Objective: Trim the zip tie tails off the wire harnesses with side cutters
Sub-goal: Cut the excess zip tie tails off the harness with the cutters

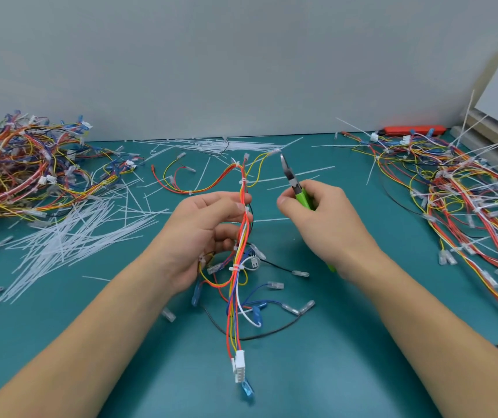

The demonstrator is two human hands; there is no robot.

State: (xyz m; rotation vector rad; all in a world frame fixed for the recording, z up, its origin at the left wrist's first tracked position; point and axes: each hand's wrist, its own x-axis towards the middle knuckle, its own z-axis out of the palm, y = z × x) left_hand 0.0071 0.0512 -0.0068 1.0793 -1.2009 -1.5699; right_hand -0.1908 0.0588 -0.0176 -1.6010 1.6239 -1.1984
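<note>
Teal is the mat (317, 372) that covers the whole table, and on it my work is spread. In the upper left of the frame lies a big heap of wire harnesses (21, 170), tangled, with red, yellow and blue wires. Just below and to the right of it, a loose pile of white cut tails (70, 236) lies on the mat, and more white zip ties (226, 144) lie along the far edge near the grey wall (241, 55).

In the centre, my left hand (202, 233) holds one wire harness (238, 267). My fingers (226, 200) are curled around the bundle, with the thumb on its near side. The harness runs from the upper centre down through my hand, and its white connector (239, 366) hangs low in the centre of the frame.

Just right of it, my right hand (320, 218) grips the side cutters (294, 185) by the green handles, fingers wrapped around them. The metal tip points up and away from me, apart from the harness; whether the blades are apart I cannot tell.

At the right of the frame a second heap of harnesses (464, 206) lies with long white tails sticking out, and behind it an orange tool (413, 130) rests by the wall
</note>
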